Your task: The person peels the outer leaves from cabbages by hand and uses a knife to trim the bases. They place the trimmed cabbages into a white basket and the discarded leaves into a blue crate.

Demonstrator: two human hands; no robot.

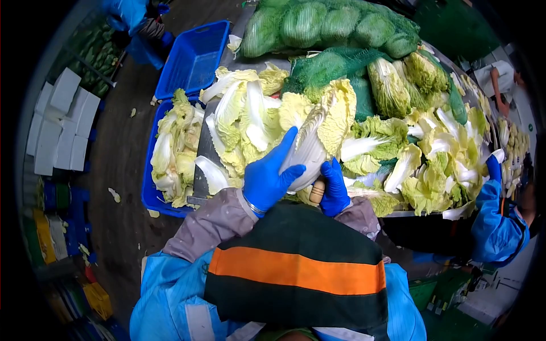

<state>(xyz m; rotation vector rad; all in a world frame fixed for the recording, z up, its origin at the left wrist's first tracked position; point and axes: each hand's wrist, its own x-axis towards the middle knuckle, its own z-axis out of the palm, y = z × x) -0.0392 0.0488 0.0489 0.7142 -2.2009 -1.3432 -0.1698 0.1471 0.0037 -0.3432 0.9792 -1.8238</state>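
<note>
A napa cabbage [310,139] with pale ribs and yellow-green leaves is tilted up in front of my chest. My left hand [270,173], in a blue glove, grips its left side near the base, thumb across the front. In my right hand [334,190], also blue-gloved, is a turned wooden handle [317,191]; whatever part it belongs to is hidden. The right fingers sit close against the cabbage's lower right side. Loose cabbage leaves [256,116] lie to the left of it, and a leafy piece [372,145] lies to the right.
A blue crate [147,196] full of leaves stands at the table's left, with another blue crate [193,59] behind. Green mesh bags [324,25] of cabbages fill the back. Whole cabbages [389,88] lie right of centre. A co-worker's blue sleeve [495,221] reaches in at right.
</note>
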